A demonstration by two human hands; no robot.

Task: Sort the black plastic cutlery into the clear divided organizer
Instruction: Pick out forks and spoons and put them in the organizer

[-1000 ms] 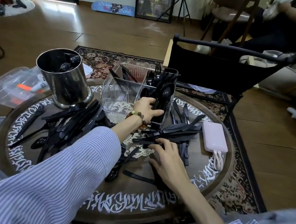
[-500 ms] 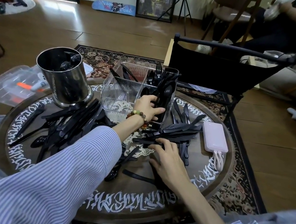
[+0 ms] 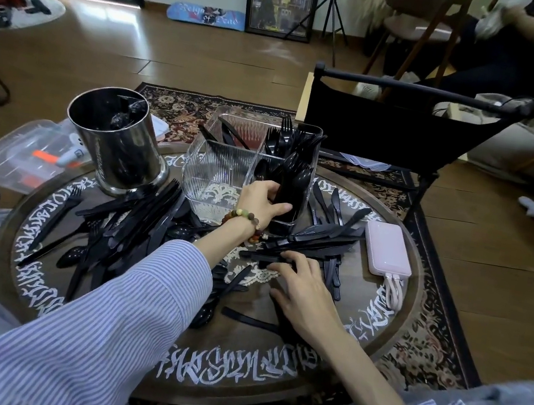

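Left hand against organizer wall

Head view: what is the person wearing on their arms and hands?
Both arms wear loose shirt sleeves with fine blue and white stripes, pushed back off the forearms. The left hand is bare, with a bracelet of round beads in green, brown and red at the wrist. The right hand is bare, with no jewellery visible.

Knives and forks are lying all around the clear organizer, blocking me. A metal cup is standing left of it, a pink box right.
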